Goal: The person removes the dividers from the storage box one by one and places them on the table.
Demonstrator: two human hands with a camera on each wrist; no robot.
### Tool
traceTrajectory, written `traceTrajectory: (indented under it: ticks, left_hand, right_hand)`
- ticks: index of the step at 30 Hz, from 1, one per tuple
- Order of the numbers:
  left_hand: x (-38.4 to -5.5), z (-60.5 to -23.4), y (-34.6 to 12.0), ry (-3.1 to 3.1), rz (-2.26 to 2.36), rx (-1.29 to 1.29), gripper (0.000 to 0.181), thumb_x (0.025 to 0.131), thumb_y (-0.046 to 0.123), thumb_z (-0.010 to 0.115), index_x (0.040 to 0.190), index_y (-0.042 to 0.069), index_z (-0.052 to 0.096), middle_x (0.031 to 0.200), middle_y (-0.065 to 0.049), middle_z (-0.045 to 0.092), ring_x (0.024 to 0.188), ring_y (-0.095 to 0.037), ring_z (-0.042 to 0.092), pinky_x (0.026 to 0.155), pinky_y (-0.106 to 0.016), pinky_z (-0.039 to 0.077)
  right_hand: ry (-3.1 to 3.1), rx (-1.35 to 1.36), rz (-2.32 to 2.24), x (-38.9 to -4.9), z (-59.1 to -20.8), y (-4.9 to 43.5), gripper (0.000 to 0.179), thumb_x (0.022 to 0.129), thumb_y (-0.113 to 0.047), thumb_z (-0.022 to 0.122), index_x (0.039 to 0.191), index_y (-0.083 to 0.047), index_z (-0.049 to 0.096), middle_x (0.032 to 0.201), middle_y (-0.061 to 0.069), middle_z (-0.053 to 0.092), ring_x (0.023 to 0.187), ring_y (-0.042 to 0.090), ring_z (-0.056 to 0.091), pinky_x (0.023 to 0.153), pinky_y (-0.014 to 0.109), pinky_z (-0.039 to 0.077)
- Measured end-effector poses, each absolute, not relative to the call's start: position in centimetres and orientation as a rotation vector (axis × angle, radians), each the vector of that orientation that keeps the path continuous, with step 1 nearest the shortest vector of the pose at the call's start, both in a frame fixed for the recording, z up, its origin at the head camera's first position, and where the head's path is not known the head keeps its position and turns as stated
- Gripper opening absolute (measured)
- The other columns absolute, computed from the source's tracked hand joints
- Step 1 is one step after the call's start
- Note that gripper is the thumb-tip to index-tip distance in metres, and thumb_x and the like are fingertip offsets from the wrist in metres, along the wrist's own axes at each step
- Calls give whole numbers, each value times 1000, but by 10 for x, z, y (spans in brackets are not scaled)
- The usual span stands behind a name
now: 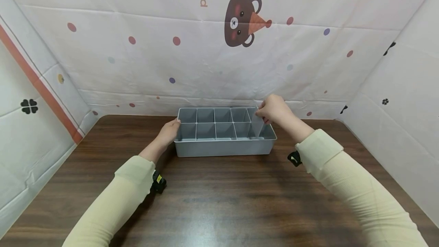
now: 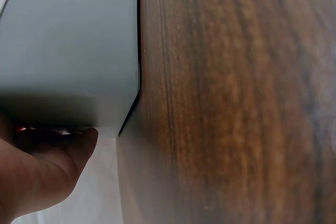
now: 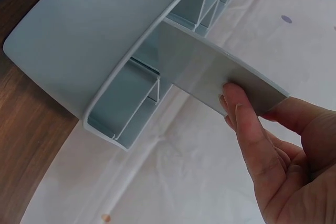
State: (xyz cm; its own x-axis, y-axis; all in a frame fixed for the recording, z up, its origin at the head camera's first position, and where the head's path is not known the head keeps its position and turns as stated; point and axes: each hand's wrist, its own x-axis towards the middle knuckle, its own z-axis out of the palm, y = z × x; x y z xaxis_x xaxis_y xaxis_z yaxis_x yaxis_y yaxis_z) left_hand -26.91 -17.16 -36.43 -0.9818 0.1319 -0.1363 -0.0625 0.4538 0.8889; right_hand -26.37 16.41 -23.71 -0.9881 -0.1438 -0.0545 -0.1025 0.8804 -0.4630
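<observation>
A grey divided storage box [image 1: 223, 149] sits on the table, its top open and split into two rows of compartments. My left hand [image 1: 169, 132] grips its left end; in the left wrist view the fingers [image 2: 58, 163] lie against the end wall, partly hidden. With thumb and fingers, my right hand [image 1: 277, 109] pinches a thin flat grey divider [image 3: 205, 64] by its outer end. This panel stands across the right part of the box, its inner edge at the long wall, and sticks out above the rim. A lengthwise divider shows in the right-end compartment.
Dark wood tabletop [image 1: 219, 197] lies under and in front of the box. A white patterned sheet [image 1: 205, 68] hangs right behind it, and more sheeting rises at the left and right sides. Each wrist carries a small black camera [image 1: 294, 158].
</observation>
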Motion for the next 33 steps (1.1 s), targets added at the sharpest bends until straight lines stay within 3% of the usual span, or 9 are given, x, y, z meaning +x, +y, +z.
traceTrajectory:
  ticks: [2,5,10,17,22,28,33]
  left_hand:
    - [-269,-364,-172,2518,1551,62,56,114,24,20,161,-5,12,172,-21,9,161,-38,7,132,-54,11]
    - [-270,-364,-172,2517,1560,59,56,114,25,20,161,-5,13,172,-21,10,161,-38,7,133,-54,11]
    - [-270,-366,-172,2521,1566,55,56,114,24,20,161,-6,14,172,-21,11,161,-38,8,133,-53,12]
    - [-269,-365,-171,2525,1568,54,56,114,24,20,161,-6,15,171,-21,12,161,-37,10,133,-53,12]
    - [-269,-365,-171,2518,1566,50,56,114,24,20,161,-5,14,172,-21,11,162,-37,9,133,-53,12]
    - [-270,-366,-172,2509,1562,53,57,114,26,20,162,-5,12,172,-20,9,162,-37,6,133,-53,11]
    - [-272,-367,-172,2520,1558,48,57,114,26,20,162,-5,13,173,-19,9,162,-36,7,133,-52,11]
  right_hand:
    - [2970,-199,-716,-264,-236,165,25,94,-10,62,95,10,76,63,9,70,48,8,62,62,31,63]
    - [2988,-223,-718,-265,-234,165,27,92,-8,61,99,13,76,57,6,65,46,8,61,52,23,58]
    - [2994,-238,-726,-265,-233,165,27,91,-8,62,100,13,76,60,8,68,51,15,66,51,22,57]
    - [2989,-226,-714,-261,-228,158,27,95,-11,65,107,11,75,98,27,76,57,12,61,53,20,54]
    - [2998,-306,-676,-254,-224,147,24,96,-13,67,105,7,77,98,23,78,55,8,55,51,18,46]
    - [3001,-491,-656,-244,-224,133,22,95,-12,70,104,7,78,101,25,78,72,22,70,58,25,54]
    - [2959,-586,-643,-232,-225,120,20,96,-11,71,105,5,78,104,22,78,83,27,71,68,30,57]
